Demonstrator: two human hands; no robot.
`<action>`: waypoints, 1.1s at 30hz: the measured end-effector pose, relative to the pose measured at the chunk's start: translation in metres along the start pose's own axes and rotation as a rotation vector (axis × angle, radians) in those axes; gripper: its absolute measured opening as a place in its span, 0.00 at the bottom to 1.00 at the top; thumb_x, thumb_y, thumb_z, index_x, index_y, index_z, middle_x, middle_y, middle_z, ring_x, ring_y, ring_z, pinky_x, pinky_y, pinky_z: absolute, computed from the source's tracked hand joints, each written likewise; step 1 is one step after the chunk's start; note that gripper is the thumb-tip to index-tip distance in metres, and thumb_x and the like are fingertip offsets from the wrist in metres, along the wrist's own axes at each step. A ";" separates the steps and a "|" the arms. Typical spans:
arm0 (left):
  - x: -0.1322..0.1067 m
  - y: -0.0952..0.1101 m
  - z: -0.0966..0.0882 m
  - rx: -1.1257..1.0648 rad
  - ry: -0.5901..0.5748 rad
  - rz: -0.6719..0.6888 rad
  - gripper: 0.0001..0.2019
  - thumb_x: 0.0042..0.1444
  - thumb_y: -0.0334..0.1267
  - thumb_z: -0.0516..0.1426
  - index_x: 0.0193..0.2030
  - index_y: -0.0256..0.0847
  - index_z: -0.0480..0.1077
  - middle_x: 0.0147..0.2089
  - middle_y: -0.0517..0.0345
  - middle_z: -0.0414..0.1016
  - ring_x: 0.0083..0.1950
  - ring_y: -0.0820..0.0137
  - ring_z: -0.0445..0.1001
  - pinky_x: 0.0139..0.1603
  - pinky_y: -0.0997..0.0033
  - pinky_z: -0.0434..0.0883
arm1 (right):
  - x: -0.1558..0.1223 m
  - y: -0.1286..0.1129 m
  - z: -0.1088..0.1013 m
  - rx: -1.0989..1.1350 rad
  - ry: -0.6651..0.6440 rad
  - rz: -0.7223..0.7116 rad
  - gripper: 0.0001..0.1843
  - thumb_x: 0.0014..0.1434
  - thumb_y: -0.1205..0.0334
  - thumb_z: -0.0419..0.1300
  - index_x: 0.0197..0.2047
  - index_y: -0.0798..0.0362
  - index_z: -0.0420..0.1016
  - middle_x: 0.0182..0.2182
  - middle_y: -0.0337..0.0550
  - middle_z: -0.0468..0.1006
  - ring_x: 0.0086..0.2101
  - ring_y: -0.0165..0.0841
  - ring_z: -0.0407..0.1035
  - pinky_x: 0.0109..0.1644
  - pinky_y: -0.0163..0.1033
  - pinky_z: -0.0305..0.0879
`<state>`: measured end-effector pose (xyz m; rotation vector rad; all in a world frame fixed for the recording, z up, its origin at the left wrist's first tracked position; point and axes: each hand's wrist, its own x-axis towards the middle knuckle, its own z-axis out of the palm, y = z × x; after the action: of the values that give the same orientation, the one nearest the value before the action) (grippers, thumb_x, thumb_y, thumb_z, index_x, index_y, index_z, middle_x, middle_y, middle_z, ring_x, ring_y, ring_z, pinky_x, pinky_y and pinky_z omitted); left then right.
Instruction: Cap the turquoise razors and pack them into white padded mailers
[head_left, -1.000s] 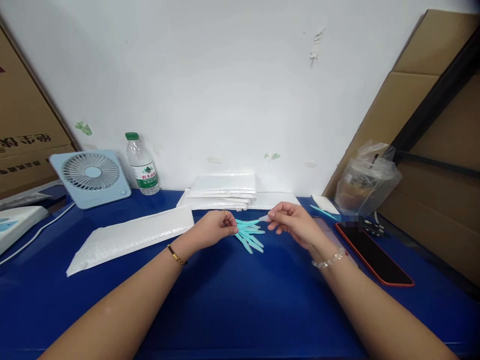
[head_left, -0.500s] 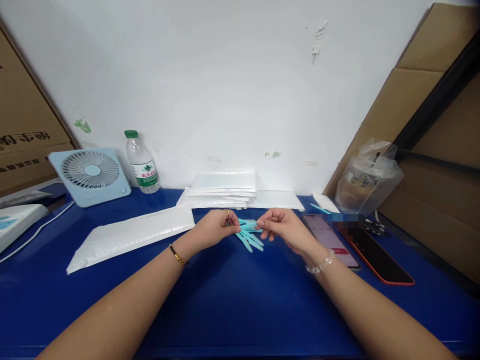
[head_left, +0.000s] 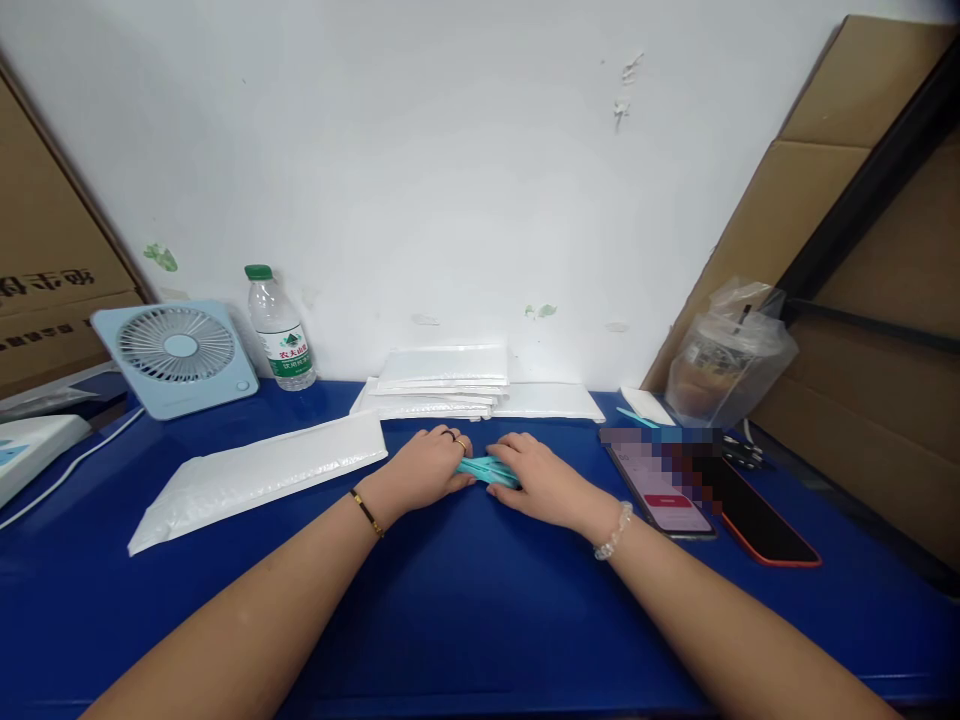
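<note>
A bunch of thin light-blue plastic sticks (head_left: 480,468) lies on the blue table (head_left: 465,600), gathered between my two hands. My left hand (head_left: 424,464) is closed on the bunch's left end, rings showing on its fingers and a dark bracelet at the wrist. My right hand (head_left: 538,475) covers the bunch's right end with its fingers curled over the sticks; a bead bracelet sits at that wrist. Only a short middle part of the sticks shows.
A white bubble mailer (head_left: 259,475) lies to the left, a stack of mailers (head_left: 442,382) behind my hands. A small fan (head_left: 178,352), a water bottle (head_left: 280,330), two phones (head_left: 660,485) (head_left: 765,512), a bagged drink cup (head_left: 729,355) and cardboard boxes (head_left: 870,300) surround the table.
My right hand brought its single stick over to the fanned sticks, then both hands dropped to the table and pressed the sticks together into one bunch.
</note>
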<state>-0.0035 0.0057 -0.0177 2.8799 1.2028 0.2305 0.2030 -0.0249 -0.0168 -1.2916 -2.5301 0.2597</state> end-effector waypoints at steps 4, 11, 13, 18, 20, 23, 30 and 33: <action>0.000 0.014 0.002 0.079 -0.024 0.032 0.06 0.53 0.36 0.54 0.37 0.37 0.65 0.38 0.50 0.71 0.38 0.62 0.69 0.39 0.66 0.66 | 0.001 -0.009 0.000 -0.113 -0.034 -0.041 0.10 0.55 0.67 0.54 0.42 0.55 0.67 0.39 0.48 0.66 0.40 0.37 0.62 0.43 0.40 0.63; -0.001 0.026 0.006 0.138 -0.054 0.027 0.07 0.50 0.35 0.55 0.36 0.36 0.65 0.37 0.48 0.71 0.37 0.60 0.70 0.36 0.64 0.68 | 0.002 -0.013 0.003 -0.192 -0.107 -0.013 0.09 0.49 0.69 0.56 0.37 0.56 0.64 0.38 0.50 0.67 0.38 0.38 0.62 0.41 0.41 0.63; 0.000 0.027 0.007 0.159 -0.047 0.034 0.08 0.49 0.37 0.56 0.36 0.36 0.65 0.37 0.48 0.71 0.38 0.59 0.71 0.36 0.64 0.68 | 0.003 -0.012 0.005 -0.216 -0.110 -0.015 0.09 0.50 0.68 0.56 0.37 0.56 0.65 0.39 0.51 0.68 0.39 0.39 0.63 0.41 0.42 0.63; 0.002 0.031 0.002 0.144 -0.068 0.024 0.11 0.51 0.38 0.56 0.41 0.37 0.65 0.35 0.49 0.73 0.35 0.60 0.73 0.35 0.64 0.67 | 0.003 -0.011 0.009 -0.281 -0.082 -0.014 0.14 0.52 0.66 0.56 0.43 0.56 0.65 0.39 0.51 0.71 0.38 0.41 0.66 0.41 0.42 0.62; 0.003 0.031 -0.007 0.128 -0.051 -0.009 0.12 0.52 0.37 0.56 0.43 0.37 0.65 0.35 0.49 0.73 0.35 0.59 0.73 0.38 0.61 0.67 | 0.003 -0.011 0.009 -0.264 -0.064 0.000 0.15 0.54 0.66 0.54 0.46 0.56 0.63 0.38 0.50 0.72 0.37 0.40 0.68 0.39 0.41 0.62; 0.000 0.026 -0.024 0.073 0.162 -0.050 0.22 0.49 0.39 0.60 0.51 0.41 0.64 0.47 0.45 0.72 0.52 0.52 0.68 0.54 0.52 0.60 | 0.006 -0.007 0.008 -0.174 0.004 0.067 0.10 0.57 0.67 0.52 0.44 0.55 0.63 0.37 0.49 0.72 0.34 0.38 0.69 0.35 0.39 0.60; 0.003 0.021 -0.037 -0.899 0.712 -0.214 0.36 0.55 0.51 0.54 0.66 0.45 0.41 0.66 0.45 0.51 0.66 0.59 0.52 0.60 0.56 0.58 | 0.014 -0.006 0.008 0.591 0.376 0.143 0.08 0.62 0.55 0.48 0.38 0.50 0.61 0.27 0.38 0.69 0.26 0.31 0.64 0.31 0.35 0.60; 0.021 0.044 -0.041 -1.264 0.644 -0.146 0.35 0.54 0.47 0.57 0.64 0.44 0.45 0.62 0.45 0.57 0.61 0.62 0.61 0.56 0.61 0.64 | 0.016 -0.012 0.013 0.723 0.466 0.156 0.08 0.61 0.55 0.50 0.38 0.49 0.62 0.26 0.38 0.69 0.27 0.32 0.64 0.32 0.36 0.61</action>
<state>0.0368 -0.0124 0.0285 1.6097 0.7774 1.3730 0.1804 -0.0195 -0.0231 -1.0791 -1.7027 0.7288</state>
